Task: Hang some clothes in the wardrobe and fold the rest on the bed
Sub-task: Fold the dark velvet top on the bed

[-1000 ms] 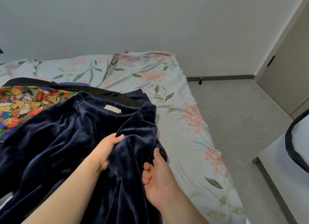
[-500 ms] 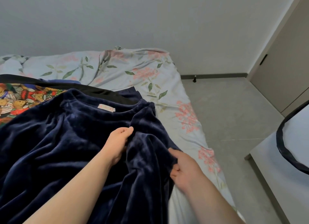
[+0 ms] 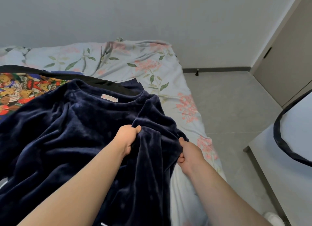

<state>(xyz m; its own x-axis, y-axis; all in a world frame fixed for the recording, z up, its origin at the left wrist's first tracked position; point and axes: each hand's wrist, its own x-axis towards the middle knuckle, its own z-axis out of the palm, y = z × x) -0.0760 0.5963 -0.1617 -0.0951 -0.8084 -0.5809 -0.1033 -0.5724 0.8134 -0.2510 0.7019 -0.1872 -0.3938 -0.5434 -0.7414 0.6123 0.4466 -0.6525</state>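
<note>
A dark navy velvet top (image 3: 70, 134) with a pale neck label lies spread over the bed (image 3: 145, 63), its neckline toward the wall. My left hand (image 3: 127, 138) grips a fold of the velvet near the right shoulder. My right hand (image 3: 189, 151) holds the top's right edge, the fingers curled round the fabric and partly hidden under it. Beneath the top lie a black garment (image 3: 108, 84) and a bright teddy-bear print fabric (image 3: 18, 94) at the left.
The bed has a pale floral cover and runs along the grey wall. Grey tiled floor (image 3: 233, 104) lies to the right, with a beige wardrobe door (image 3: 287, 60) beyond it. A white surface with a black-rimmed item (image 3: 287, 141) stands at the right edge.
My right hand moved from beside the sleeve to the top's right edge and took hold of it. My left hand closed on a fold. The view shifted right.
</note>
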